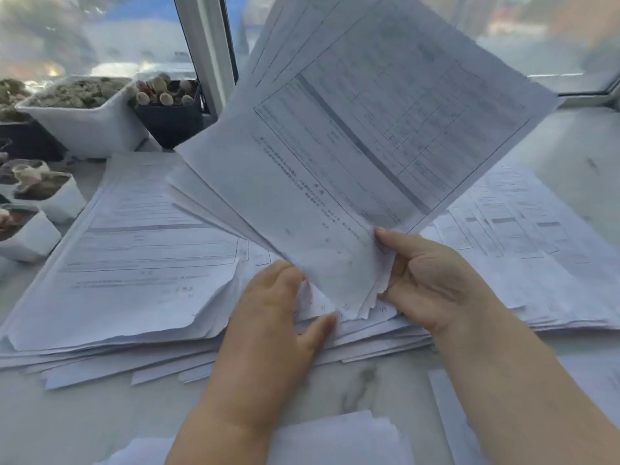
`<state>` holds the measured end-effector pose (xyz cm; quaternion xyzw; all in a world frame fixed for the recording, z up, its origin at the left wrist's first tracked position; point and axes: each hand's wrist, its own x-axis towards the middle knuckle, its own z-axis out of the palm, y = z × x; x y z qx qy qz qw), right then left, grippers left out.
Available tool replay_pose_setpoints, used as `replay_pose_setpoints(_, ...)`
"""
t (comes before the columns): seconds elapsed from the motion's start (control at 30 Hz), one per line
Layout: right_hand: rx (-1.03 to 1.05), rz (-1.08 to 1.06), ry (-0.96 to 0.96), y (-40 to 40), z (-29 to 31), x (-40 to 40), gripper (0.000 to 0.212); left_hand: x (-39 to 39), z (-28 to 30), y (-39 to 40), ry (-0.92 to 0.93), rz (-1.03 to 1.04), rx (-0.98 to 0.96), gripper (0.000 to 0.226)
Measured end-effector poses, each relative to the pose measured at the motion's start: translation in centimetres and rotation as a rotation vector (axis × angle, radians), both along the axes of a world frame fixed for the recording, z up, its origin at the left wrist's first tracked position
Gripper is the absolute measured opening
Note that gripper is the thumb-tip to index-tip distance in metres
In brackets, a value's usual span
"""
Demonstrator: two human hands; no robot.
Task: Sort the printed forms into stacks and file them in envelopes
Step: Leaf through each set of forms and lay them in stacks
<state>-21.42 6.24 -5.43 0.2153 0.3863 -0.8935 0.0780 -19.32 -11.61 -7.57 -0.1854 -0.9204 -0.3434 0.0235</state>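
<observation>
Both hands are on the paper here. The right hand [432,283] pinches the lower corner of a fanned sheaf of forms [352,146], thumb on top, holding it tilted up off the counter [369,387]. The left hand [268,317] sits at the same corner, fingertips tucked behind the sheets, thumb lying along the papers beneath; it looks to be thumbing the pages apart, though whether it truly grips one I cannot tell.

Under the lifted sheaf, a thick left stack [141,256] lies on the marble counter, its edges ragged and splayed. A right stack [523,229] lies further over, touching the spread of pages in the middle. More loose sheets [339,434] show at the near edge. No envelope is in sight anywhere.

Along the window sill side sit small plant pots [87,119], just beside the left stack.

So this is the sorting step, well short of filing. The next move, by my reading, calls for peeling one form free from the fan, reading its type, and laying it on the matching stack without dragging neighbours along. Thin sheets cling; a slip could scatter the fan.
</observation>
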Motion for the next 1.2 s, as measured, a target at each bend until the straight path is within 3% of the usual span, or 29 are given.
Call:
replay_pose_setpoints(0.3, -0.023, 0.008, 0.055, 0.1, -0.9, -0.2, 0.037, 0.0, 0.1, 0.1, 0.012, 0.008, 0.01, 0.021)
replay_pose_setpoints(0.43, -0.146, 0.008, 0.071, 0.6, -1.5, -0.2, 0.036, 0.0, -0.2, 0.1, -0.021, 0.039, 0.009, 0.021)
replay_pose_setpoints(0.57, -0.262, 0.059, 0.1, 1.2, -1.7, -0.2, 0.033, 0.0, -0.1, -0.2, -0.076, 0.095, 0.11, 0.011)
replay_pose_setpoints(0.8, -0.21, 0.134, 0.108, 1.7, -2.1, -0.4, 0.032, -0.1, 0.0, -0.8, -0.119, 0.149, 0.245, 0.015)
replay_pose_setpoints(1.07, -0.201, 0.161, 0.125, 1.7, -1.8, -0.3, 0.033, 0.3, 0.7, -0.2, 0.144, 0.234, 0.215, 0.025)
replay_pose_setpoints(1.17, -0.225, 0.173, 0.138, 1.5, -1.7, -0.3, 0.034, 0.3, 0.6, -0.2, 0.089, 0.176, 0.11, 0.012)
replay_pose_setpoints(1.2, -0.243, 0.18, 0.148, 1.4, -1.7, -0.3, 0.035, 0.3, 0.6, -0.2, 0.049, 0.164, 0.047, 0.022)
